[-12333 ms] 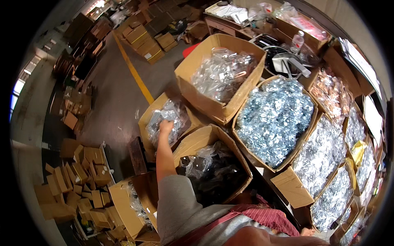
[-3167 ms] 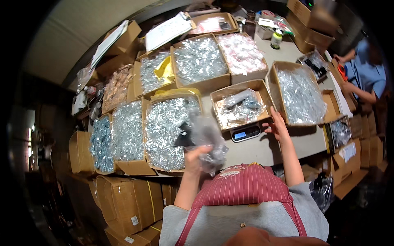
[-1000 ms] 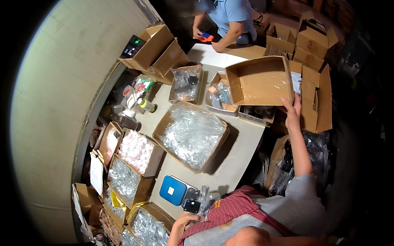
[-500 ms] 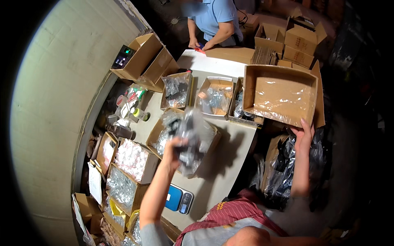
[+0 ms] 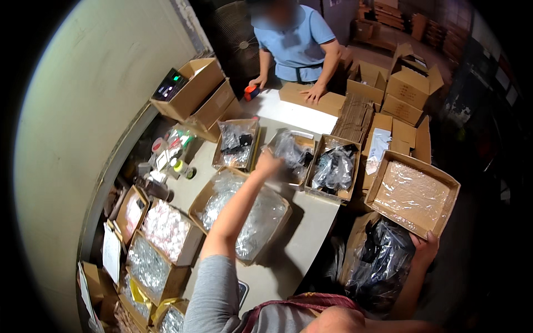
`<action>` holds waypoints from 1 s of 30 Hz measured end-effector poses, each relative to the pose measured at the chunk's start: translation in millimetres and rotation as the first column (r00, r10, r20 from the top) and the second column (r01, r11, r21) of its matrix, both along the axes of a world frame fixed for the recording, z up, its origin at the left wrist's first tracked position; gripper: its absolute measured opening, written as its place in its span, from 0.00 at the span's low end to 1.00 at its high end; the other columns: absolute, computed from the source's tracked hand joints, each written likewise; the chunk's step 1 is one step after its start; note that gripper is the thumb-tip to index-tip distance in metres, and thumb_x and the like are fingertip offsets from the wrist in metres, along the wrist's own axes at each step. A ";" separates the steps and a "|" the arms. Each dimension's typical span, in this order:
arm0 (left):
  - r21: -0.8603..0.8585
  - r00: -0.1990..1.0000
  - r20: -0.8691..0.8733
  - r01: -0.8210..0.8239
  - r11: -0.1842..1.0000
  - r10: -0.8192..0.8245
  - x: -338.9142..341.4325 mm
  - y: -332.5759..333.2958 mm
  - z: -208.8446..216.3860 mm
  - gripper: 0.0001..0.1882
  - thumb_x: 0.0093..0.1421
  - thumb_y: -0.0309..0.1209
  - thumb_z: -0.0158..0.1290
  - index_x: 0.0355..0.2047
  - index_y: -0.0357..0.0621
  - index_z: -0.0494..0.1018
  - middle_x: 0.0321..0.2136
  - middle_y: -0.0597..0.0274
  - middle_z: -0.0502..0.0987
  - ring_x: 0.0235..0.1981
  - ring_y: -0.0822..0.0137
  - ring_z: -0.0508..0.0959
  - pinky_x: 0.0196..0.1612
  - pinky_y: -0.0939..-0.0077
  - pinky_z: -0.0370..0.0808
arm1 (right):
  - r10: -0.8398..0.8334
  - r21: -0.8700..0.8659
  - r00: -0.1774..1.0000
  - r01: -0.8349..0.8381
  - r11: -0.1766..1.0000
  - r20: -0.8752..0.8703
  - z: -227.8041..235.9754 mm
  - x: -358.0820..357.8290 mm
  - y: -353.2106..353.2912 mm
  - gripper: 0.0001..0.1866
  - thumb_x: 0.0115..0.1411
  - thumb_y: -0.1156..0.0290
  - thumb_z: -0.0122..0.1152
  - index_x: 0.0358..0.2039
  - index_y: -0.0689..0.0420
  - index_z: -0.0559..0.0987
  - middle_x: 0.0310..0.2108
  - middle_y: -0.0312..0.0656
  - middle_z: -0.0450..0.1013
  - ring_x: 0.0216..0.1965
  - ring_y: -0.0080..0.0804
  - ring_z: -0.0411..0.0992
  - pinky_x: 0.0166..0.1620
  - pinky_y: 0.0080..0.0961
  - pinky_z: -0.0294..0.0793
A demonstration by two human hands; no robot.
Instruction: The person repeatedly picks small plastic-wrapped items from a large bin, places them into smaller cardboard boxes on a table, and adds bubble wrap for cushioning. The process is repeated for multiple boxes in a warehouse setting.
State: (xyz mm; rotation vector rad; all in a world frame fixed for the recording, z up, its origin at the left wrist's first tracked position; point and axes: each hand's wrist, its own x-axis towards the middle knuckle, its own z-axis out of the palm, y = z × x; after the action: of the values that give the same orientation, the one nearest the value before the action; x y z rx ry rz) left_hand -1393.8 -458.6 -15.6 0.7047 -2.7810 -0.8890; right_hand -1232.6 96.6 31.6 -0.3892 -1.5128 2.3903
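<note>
My right hand [image 5: 425, 247] grips the lower edge of a shallow open cardboard box [image 5: 383, 208], lined with shiny clear film, and holds it tilted at the right. My left hand [image 5: 270, 164] is stretched forward over the table, at the near left edge of the middle cardboard box [image 5: 297, 182]. Beside its fingers lies a clear plastic bag with dark parts [image 5: 287, 149] in that box. Motion smears the fingers, so whether they still hold the bag cannot be told. Below my left forearm sits a larger box [image 5: 282, 217] filled with clear plastic bags [image 5: 256, 222].
Boxes of bagged dark parts [image 5: 334, 166] [image 5: 236, 139] flank the middle one. Open boxes [image 5: 150, 266] and bottles [image 5: 183, 168] line the left side. Across the table [image 5: 266, 277] a co-worker [image 5: 297, 44] rests a hand on flat cardboard [image 5: 311, 100]. A bag-filled carton [image 5: 383, 261] stands below right.
My left hand has moved forward with the bag of dark parts, from above the large box to the middle box. My right hand has lowered the shallow box. The co-worker's hands have spread apart.
</note>
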 end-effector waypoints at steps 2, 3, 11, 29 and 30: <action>-0.103 0.984 -0.100 0.134 0.986 -0.144 30.4 -48.2 5.5 0.32 0.52 0.42 0.61 0.52 0.33 0.68 0.47 0.36 0.75 0.52 0.43 0.74 0.55 0.57 0.71 | 0.126 -0.138 0.990 -0.134 0.981 -0.067 -1.7 -8.7 -11.9 0.33 0.60 0.63 0.55 0.64 0.58 0.61 0.59 0.50 0.66 0.57 0.51 0.68 0.54 0.56 0.73; -0.052 0.960 -0.200 0.187 0.981 -0.194 48.3 -42.6 23.3 0.30 0.54 0.41 0.60 0.53 0.35 0.69 0.48 0.38 0.76 0.52 0.44 0.75 0.55 0.58 0.71 | 0.123 -0.187 0.990 -0.135 0.973 -0.074 6.2 -9.0 -26.0 0.33 0.60 0.62 0.54 0.64 0.58 0.61 0.59 0.49 0.66 0.57 0.51 0.68 0.54 0.56 0.73; 0.446 0.906 -0.406 0.079 0.891 0.123 327.8 -116.3 113.9 0.15 0.64 0.27 0.52 0.50 0.36 0.73 0.43 0.58 0.80 0.45 0.71 0.78 0.50 0.76 0.74 | 0.769 -0.356 0.635 -0.738 0.574 -0.077 7.2 -3.8 -199.7 0.26 0.56 0.64 0.61 0.54 0.59 0.72 0.48 0.39 0.75 0.50 0.34 0.73 0.54 0.32 0.72; 0.685 -0.071 -0.347 -0.700 0.201 0.935 901.9 -17.9 122.6 0.28 0.58 0.27 0.55 0.57 0.29 0.61 0.51 0.50 0.68 0.48 0.58 0.78 0.46 0.67 0.80 | 0.857 -0.181 -0.222 -0.972 -0.153 0.466 -73.9 173.9 -472.2 0.45 0.56 0.35 0.55 0.65 0.54 0.61 0.56 0.52 0.66 0.47 0.45 0.75 0.37 0.37 0.83; 0.680 -0.111 -0.331 -0.717 0.155 0.937 915.7 -18.0 121.7 0.29 0.57 0.26 0.56 0.58 0.30 0.61 0.53 0.48 0.67 0.47 0.59 0.78 0.46 0.66 0.80 | 0.855 -0.148 -0.230 -0.972 -0.182 0.464 -66.3 181.3 -470.3 0.46 0.56 0.34 0.55 0.64 0.54 0.61 0.56 0.53 0.66 0.48 0.47 0.74 0.36 0.37 0.84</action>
State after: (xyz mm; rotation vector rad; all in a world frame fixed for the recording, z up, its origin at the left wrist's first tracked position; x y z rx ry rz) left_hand -478.1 -476.6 106.2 1.4912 -0.9069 -0.8719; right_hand -1051.3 -373.7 -34.8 0.9378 -3.2789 2.9473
